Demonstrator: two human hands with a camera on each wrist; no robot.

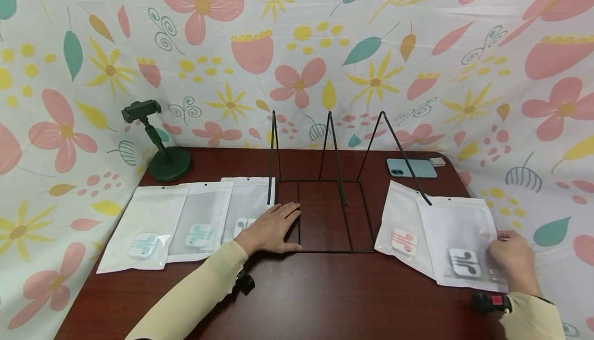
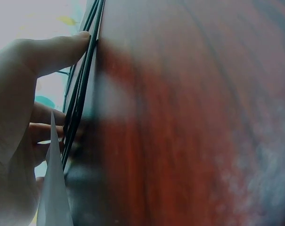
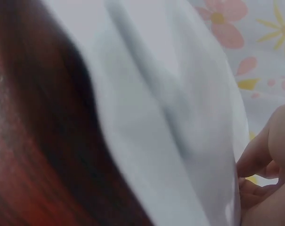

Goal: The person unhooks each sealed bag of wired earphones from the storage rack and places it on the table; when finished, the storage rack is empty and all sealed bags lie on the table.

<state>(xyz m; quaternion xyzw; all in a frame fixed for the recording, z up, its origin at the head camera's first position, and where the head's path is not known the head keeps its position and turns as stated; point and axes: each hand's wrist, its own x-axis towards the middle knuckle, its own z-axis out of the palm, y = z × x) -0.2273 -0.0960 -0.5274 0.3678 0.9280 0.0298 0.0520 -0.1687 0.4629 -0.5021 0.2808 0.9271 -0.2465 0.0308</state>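
Observation:
My left hand [image 1: 274,229] rests with extended fingers on the left end of a black wire rack [image 1: 325,252]; in the left wrist view its thumb touches the front wires [image 2: 81,89]. My right hand [image 1: 515,257] pinches the right edge of a white zip bag [image 1: 473,226] with an earphone case [image 1: 465,263] showing through it. In the right wrist view, the bag [image 3: 170,117] is blurred and bulges beside the fingers. Under its left side lies another zip bag [image 1: 402,216], showing a pink earphone design. The rack's right upright loop reaches over these bags' upper part.
Left of the rack, three zip bags [image 1: 150,211] overlap in a row, with earphone cases inside. A dark green phone stand [image 1: 170,164] is at the back left. A light blue phone [image 1: 419,168] and a small white item [image 1: 437,162] lie back right. Floral cloth [image 1: 297,61] hangs behind.

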